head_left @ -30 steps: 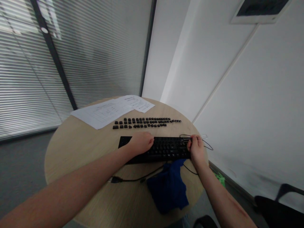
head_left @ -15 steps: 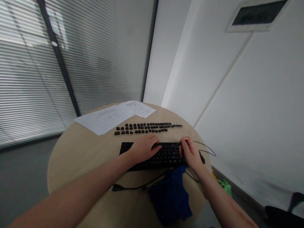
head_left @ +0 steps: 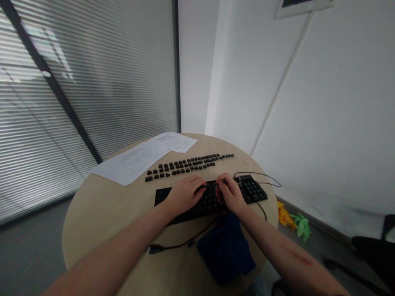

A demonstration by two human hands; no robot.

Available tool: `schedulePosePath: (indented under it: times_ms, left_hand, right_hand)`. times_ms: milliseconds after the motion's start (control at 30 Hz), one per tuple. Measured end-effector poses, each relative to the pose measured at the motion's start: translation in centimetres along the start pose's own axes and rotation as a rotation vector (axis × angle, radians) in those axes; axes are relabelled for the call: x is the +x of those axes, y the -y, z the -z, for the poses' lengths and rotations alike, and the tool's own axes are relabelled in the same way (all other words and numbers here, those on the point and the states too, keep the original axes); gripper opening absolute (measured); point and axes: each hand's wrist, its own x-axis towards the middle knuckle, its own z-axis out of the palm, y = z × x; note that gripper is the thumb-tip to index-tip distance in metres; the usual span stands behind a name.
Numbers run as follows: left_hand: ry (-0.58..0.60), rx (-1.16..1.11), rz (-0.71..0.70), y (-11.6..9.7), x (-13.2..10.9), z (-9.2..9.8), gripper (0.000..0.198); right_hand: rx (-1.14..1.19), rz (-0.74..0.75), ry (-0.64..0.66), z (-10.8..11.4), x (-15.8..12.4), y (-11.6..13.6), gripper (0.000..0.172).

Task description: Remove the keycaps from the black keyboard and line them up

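Note:
A black keyboard (head_left: 254,191) lies on the round wooden table, partly covered by both hands. My left hand (head_left: 184,194) rests over its left half, thumb and fingers curled together; whatever is pinched there is too small to make out. Close beside it, my right hand (head_left: 230,195) is closed around a thin metal wire tool (head_left: 239,180) that looks like a keycap puller. Wire also shows between the two hands, above the keys. Beyond the keyboard, loose black keycaps (head_left: 187,170) are laid out in slanting rows.
Printed papers (head_left: 132,162) lie at the back left of the table. In front of the keyboard are a dark blue cloth (head_left: 226,253) and a cable with a plug (head_left: 156,248). Orange and green things (head_left: 302,227) lie on the floor by the wall.
My right hand has moved left along the keyboard with the wire tool, close to my left hand, uncovering the keyboard's right end. The camera view has turned slightly right.

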Motion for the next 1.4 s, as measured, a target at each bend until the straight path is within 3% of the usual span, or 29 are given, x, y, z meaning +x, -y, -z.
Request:
schedulePosePath:
  times_ms: [433, 667, 800, 967, 1233, 1400]
  left_hand:
    - [0.055, 0.033, 0.013, 0.4, 0.1, 0.0, 0.009]
    - [0.017, 0.03, 0.012, 0.6, 0.0, -0.2, 0.008]
    - [-0.027, 0.041, 0.035, 0.8, 0.0, 0.1, 0.01]
    - [-0.089, 0.095, 0.064, 0.8, 0.0, 0.6, 0.015]
    - [-0.12, 0.067, 0.004, 0.3, -0.4, 0.5, 0.02]
    - [-0.14, 0.059, -0.041, 0.4, -0.5, 0.3, 0.021]
  right_hand:
    - [-0.055, 0.068, 0.062, -0.1, 0.1, -0.6, 0.019]
    - [-0.16, 0.086, 0.006, 0.2, 0.5, -0.9, 0.021]
    - [-0.379, 0.187, -0.096, 1.2, 0.8, -0.2, 0.024]
    - [-0.647, 0.446, -0.14, 1.7, 1.0, 1.1, 0.032]
    - [-0.723, 0.461, 0.082, 1.3, 1.1, 0.7, 0.022]
    - [-0.73, 0.471, 0.091, 1.2, 0.8, 0.9, 0.017]
